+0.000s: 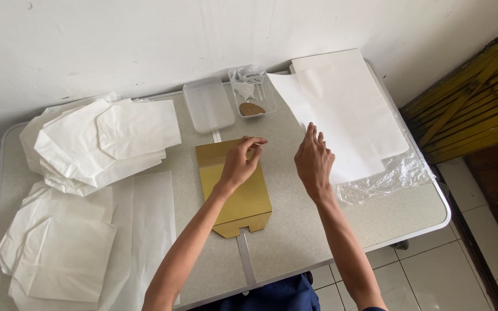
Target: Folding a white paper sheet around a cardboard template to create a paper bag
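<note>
Near the middle of the table [295, 230], seen from the head camera, a flat gold card template [234, 187] lies with its notched end pointing to the near edge and its square end toward the far edge. The left hand [238, 163] hovers over the template's far end, thumb and forefinger pinched close together — whether anything thin sits between them cannot be told. The right hand [313, 158] is just beside the template's right side, fingers loosely spread and open, holding nothing; its fingertips [311, 129] reach the near left edge of a stack of white paper sheets [347, 109] that fills the far right corner. Crumpled clear plastic wrap [396, 173] spreads out from under that stack toward the right edge.

At the far edge, behind the template, stand two clear plastic trays: an empty-looking one [207, 105] on the left and a smaller tub [253, 95] on the right holding a brownish patch and some crumpled plastic. A pile of folded white paper bags [99, 141] takes up the far left part of the table, and a second pile [64, 247] lies at the near left corner — both well apart from the hands.
</note>
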